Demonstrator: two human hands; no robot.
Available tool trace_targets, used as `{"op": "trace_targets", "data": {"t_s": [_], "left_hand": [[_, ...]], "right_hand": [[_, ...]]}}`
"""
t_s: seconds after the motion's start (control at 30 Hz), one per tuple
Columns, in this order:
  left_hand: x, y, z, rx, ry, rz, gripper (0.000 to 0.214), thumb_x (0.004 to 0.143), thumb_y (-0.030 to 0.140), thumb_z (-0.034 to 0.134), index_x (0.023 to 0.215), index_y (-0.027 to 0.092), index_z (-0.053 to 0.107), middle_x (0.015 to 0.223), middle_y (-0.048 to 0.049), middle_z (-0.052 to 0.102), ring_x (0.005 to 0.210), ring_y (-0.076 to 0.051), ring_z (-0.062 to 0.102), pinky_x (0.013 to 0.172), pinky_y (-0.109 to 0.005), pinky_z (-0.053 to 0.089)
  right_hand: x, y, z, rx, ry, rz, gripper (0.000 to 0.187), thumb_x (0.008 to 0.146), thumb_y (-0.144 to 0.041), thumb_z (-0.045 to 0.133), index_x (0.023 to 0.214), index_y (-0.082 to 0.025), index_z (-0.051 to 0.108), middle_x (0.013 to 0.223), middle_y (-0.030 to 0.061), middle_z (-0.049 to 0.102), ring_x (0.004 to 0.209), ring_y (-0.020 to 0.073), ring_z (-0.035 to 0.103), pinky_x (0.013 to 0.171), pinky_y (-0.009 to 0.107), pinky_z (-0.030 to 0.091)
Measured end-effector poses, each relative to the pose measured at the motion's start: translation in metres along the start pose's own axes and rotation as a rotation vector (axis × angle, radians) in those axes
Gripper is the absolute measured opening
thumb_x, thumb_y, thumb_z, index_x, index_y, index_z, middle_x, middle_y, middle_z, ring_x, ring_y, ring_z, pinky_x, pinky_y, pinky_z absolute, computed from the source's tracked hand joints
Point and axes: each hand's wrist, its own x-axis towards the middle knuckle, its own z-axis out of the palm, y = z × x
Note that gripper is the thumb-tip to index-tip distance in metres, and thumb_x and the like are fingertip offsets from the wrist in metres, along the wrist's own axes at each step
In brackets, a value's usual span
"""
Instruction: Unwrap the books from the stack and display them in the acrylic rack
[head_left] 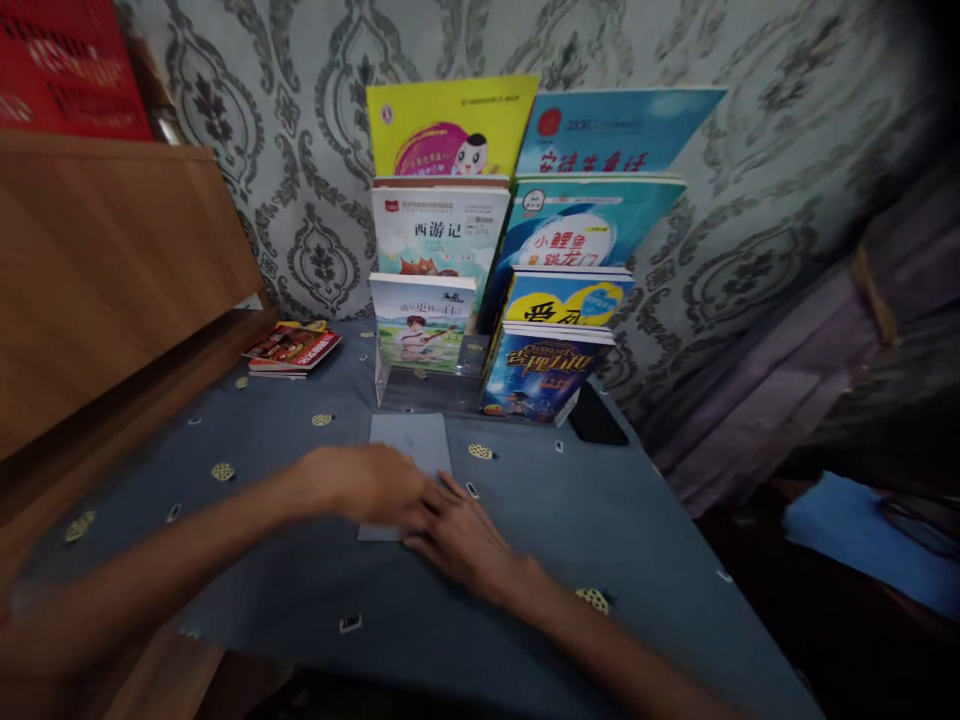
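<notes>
A thin grey book or sheet (411, 445) lies flat on the blue-grey tablecloth (570, 520) in front of a clear tiered book stand (420, 385). Both my hands rest on its near end. My left hand (367, 485) lies over its lower left part, fingers curled down onto it. My right hand (461, 535) lies flat beside it, fingers stretched toward the sheet's near edge. The two hands touch at the fingertips.
The stand holds several children's books in rows against a patterned wall. A small stack of red books (292, 348) lies at the left. A dark phone (596, 420) lies right of the stand. A wooden panel (97, 270) borders the left, curtains the right.
</notes>
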Motion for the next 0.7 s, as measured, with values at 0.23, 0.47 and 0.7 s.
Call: {"op": "trace_targets", "data": {"t_s": [0.23,0.47,0.7], "left_hand": [[0.010,-0.152,0.004,0.113,-0.083,-0.819,0.021,0.082,0.019,0.062,0.097,0.011,0.075,0.104,-0.0235,0.074,0.100,-0.041,0.069,0.084,-0.054,0.053],[0.014,-0.203,0.028,0.198,0.216,-1.012,0.045,0.093,0.016,0.039,0.134,0.003,0.052,0.133,-0.0311,0.056,0.124,-0.039,0.056,0.093,-0.051,0.049],[0.022,-0.219,0.043,0.217,0.341,-1.037,0.045,0.094,0.017,0.035,0.134,0.006,0.050,0.138,-0.0285,0.052,0.130,-0.039,0.047,0.098,-0.051,0.045]], "right_hand": [[-0.022,0.015,0.022,-0.240,0.225,-0.143,0.028,0.100,-0.021,0.053,0.124,-0.013,0.063,0.124,0.0168,0.070,0.120,0.0236,0.066,0.101,0.038,0.056],[-0.031,0.020,0.011,-0.326,0.193,-0.258,0.034,0.095,-0.007,0.052,0.127,-0.011,0.062,0.122,0.0177,0.071,0.117,0.0228,0.067,0.099,0.035,0.056],[-0.041,0.030,-0.001,-0.365,0.154,-0.233,0.043,0.090,0.001,0.045,0.128,-0.013,0.061,0.120,0.0149,0.072,0.111,0.0219,0.070,0.092,0.032,0.059]]}}
